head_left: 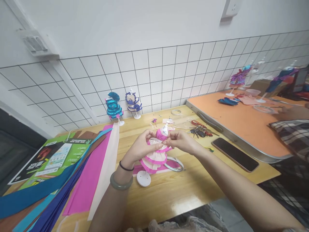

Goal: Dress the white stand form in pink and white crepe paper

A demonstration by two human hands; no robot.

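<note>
Pinching the pink-and-cream crepe-paper dress [154, 158] near the mini mannequin's [164, 130] waist, left fingers [157, 147] and right fingers [167, 142] sit close together! Tape roll [175, 169] just below them, keys [200, 132] and smartphone [235, 154] to their right, translucent bowl [252, 92] well beyond, contents unclear.

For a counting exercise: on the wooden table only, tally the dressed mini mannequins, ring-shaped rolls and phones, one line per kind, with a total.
Dressed mini mannequins: 3 (teal one, blue-and-cream one, pink-and-cream one)
Ring-shaped rolls: 2 (nearer roll, farther roll)
Phones: 1 (dark-screened phone)
Total: 6
</note>
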